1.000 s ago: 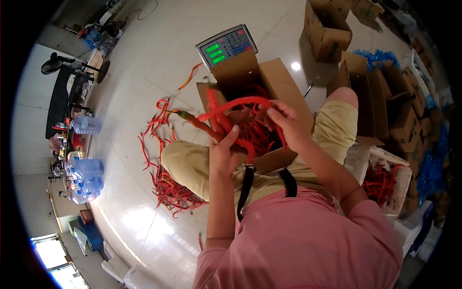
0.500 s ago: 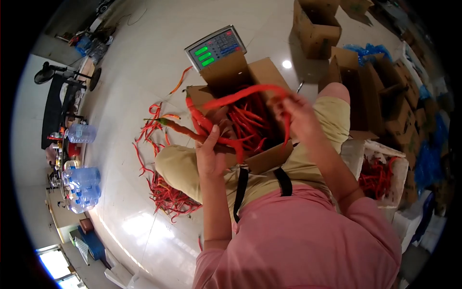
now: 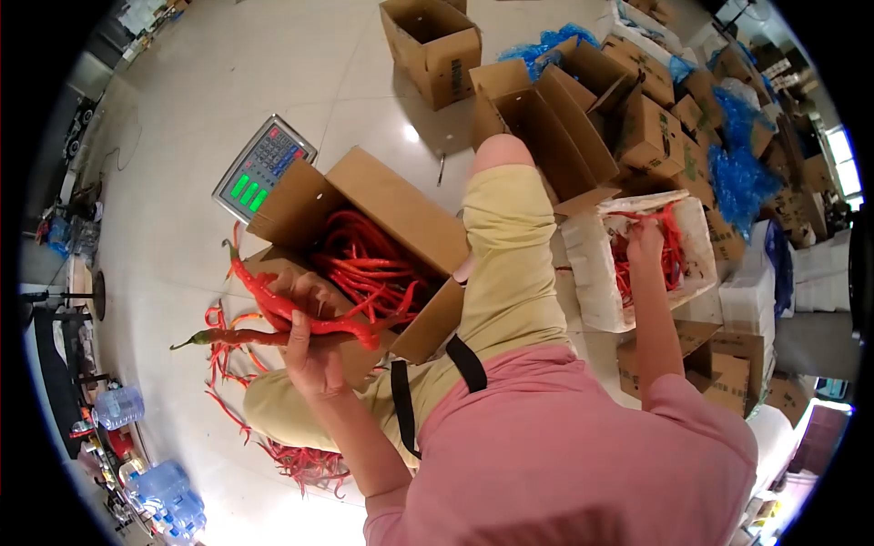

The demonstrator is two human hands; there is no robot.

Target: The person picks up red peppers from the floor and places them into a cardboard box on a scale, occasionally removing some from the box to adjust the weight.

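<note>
My left hand [image 3: 312,350] is closed around several long chili peppers [image 3: 264,296], just left of a cardboard box. One of them, a darker pepper with a green stem end [image 3: 214,338], sticks out to the left. Inside the cardboard box [image 3: 391,196] lies a heap of long red chilies [image 3: 364,255]. At the right, my right hand [image 3: 645,241] reaches down into a white foam box [image 3: 592,291] of red chilies. Its fingers are closed on a red chili pepper [image 3: 630,216] at the top of that pile; the fingertips are partly hidden.
A scale with green lit digits [image 3: 264,168] sits behind the cardboard box. Loose chilies [image 3: 305,464] lie on the floor by my left leg. Open cardboard boxes [image 3: 437,64] and blue plastic [image 3: 742,173] stand beyond and right. Large water bottles [image 3: 164,491] are at lower left.
My right hand has moved from above the cardboard box, where it held a long red chili, into the foam box. My view has turned right. My left hand keeps its chilies.
</note>
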